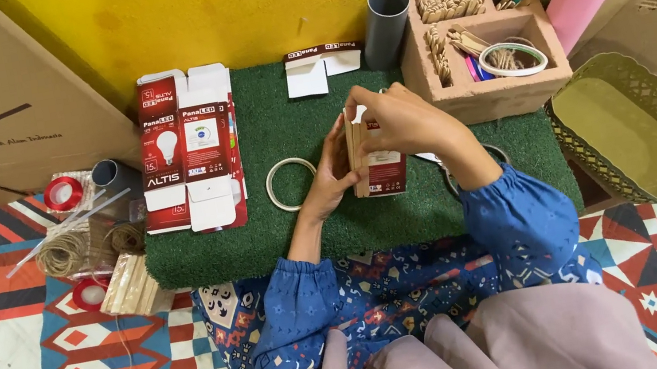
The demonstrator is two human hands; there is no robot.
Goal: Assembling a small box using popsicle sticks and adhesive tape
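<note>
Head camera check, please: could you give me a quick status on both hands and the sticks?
Left hand and right hand both gripping the upright stack of wooden sticks. Stack pressed against small box on green mat. Nothing blocking.

A small stack of flat wooden sticks [357, 157] stands upright on edge, pinched between the fingertips [341, 153] of both hands, pressed against a folded red-and-white carton piece [385, 173] sitting just below and behind those fingers on the green mat.
</note>
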